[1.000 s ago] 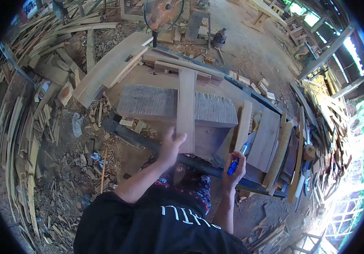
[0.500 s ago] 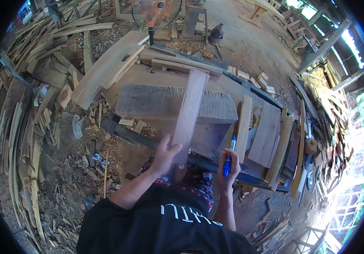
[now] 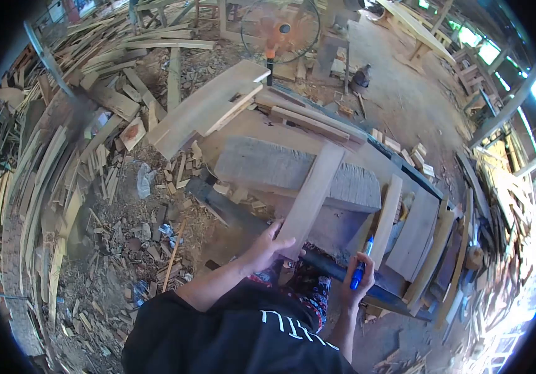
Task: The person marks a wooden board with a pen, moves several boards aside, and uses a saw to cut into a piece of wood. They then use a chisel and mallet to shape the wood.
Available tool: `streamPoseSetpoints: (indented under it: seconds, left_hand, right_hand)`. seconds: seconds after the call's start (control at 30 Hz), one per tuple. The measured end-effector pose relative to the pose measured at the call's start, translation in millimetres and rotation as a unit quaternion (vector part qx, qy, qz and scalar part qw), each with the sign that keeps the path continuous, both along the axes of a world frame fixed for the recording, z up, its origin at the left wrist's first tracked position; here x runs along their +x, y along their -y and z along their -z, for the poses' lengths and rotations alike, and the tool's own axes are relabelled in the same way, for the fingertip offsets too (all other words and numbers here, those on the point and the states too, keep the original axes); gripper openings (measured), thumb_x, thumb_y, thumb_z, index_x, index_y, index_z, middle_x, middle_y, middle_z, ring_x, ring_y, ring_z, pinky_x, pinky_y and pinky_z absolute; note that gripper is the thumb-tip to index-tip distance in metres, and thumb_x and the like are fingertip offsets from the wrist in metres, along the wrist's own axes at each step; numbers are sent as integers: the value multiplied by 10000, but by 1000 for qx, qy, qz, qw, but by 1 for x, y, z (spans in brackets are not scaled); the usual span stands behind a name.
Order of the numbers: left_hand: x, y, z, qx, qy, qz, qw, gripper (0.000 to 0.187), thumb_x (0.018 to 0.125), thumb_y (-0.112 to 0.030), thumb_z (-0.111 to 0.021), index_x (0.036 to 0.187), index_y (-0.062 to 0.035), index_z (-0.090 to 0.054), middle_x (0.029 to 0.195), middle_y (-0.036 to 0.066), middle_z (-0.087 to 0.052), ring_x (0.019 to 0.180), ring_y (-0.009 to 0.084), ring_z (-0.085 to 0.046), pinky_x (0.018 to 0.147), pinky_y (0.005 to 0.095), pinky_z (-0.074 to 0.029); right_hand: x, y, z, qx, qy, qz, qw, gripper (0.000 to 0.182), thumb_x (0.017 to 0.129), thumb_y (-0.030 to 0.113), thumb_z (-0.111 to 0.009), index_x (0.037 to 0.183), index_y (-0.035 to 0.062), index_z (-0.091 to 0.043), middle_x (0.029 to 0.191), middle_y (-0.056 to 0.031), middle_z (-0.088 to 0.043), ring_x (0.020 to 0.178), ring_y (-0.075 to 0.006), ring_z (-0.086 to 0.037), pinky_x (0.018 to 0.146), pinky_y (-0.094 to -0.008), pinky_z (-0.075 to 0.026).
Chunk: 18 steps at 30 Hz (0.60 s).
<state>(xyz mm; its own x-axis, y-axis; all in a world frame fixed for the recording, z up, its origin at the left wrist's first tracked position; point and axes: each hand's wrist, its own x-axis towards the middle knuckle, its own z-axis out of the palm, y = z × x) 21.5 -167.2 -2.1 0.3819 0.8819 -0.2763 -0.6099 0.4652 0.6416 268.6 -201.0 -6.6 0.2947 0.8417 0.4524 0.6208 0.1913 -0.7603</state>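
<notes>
My left hand [image 3: 269, 249] grips the near end of a flat wooden board [image 3: 315, 192], thumb on its top face and fingers wrapped around its left edge. The board slants away from me, its far part over a thick weathered timber block [image 3: 265, 165]. Off to the right, my right hand [image 3: 362, 279] is closed around a blue marker [image 3: 358, 272], whose tip end points up and away from me. That hand is apart from the board, near a narrow plank [image 3: 385, 218].
The block sits on a workbench [image 3: 249, 132]. More planks [image 3: 414, 234] lie along its right side, and a curved wide board [image 3: 212, 106] is at the far left. A round fan [image 3: 280, 31] stands beyond. Wood scraps [image 3: 137, 243] cover the floor at left.
My view has turned, so the scene sits further right and lower. The board slants slightly more in view, still in my left hand. My right hand keeps the marker.
</notes>
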Motion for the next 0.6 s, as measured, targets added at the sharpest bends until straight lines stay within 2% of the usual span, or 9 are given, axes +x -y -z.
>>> streamPoseSetpoints:
  seconds: [0.17, 0.23, 0.27, 0.33, 0.43, 0.53, 0.6]
  left_hand:
    - [-23, 6, -4, 15, -31, -40, 999, 539, 919, -41, -575, 1388, -48, -310, 1153, 136, -568, 928, 251, -656, 722, 353, -568]
    - [-35, 5, 2, -19, -20, -120, 992, 447, 907, -67, -625, 1312, -88, -439, 1176, 116, -587, 933, 252, -666, 798, 350, -571]
    - [-42, 3, 6, -19, -18, -119, 993, 447, 907, -67, -625, 1312, -88, -439, 1176, 116, -587, 933, 252, -666, 798, 350, -571]
    - [-56, -2, 11, -34, -16, -230, 972, 326, 929, -127, -624, 1231, -95, -506, 1129, 96, -615, 894, 213, -662, 762, 304, -562]
    - [-73, -16, 12, 4, -102, -314, 944, 268, 980, -269, -564, 1188, -105, -526, 1049, 67, -651, 871, 170, -658, 727, 268, -534]
    - [-84, -29, 9, 53, -102, -355, 928, 271, 986, -286, -553, 1186, -103, -531, 1056, 72, -657, 869, 169, -658, 736, 279, -529]
    - [-92, -34, 4, 73, -115, -344, 929, 258, 985, -286, -556, 1171, -107, -543, 1058, 72, -662, 863, 169, -661, 748, 290, -523]
  right_hand:
    - [-2, 1, 0, -5, -19, -13, 1000, 149, 902, 58, -651, 1042, 41, -604, 872, -62, -619, 775, -135, -577, 703, -283, -496]
    - [-2, 0, 3, -14, -30, -14, 999, 147, 887, 39, -649, 1027, 42, -605, 856, -80, -633, 762, -150, -596, 704, -290, -497]
    - [-1, 0, 4, -24, -41, -9, 999, 148, 872, 20, -646, 1013, 42, -606, 839, -99, -647, 750, -166, -615, 705, -298, -498]
    - [-4, -2, 1, -17, -17, -6, 1000, 149, 875, 26, -647, 1017, 43, -605, 836, -97, -644, 745, -163, -612, 702, -298, -497]
    - [-12, -4, -7, -23, 4, -7, 1000, 152, 881, 40, -651, 1025, 48, -605, 834, -94, -639, 739, -155, -608, 695, -299, -496]
    - [-11, -2, -3, -48, -26, -8, 999, 154, 886, 57, -661, 1031, 55, -609, 836, -87, -635, 736, -145, -601, 687, -297, -493]
    - [-12, -2, -4, -38, -40, -21, 998, 163, 886, 55, -665, 1039, 56, -612, 849, -86, -637, 739, -143, -601, 684, -296, -493]
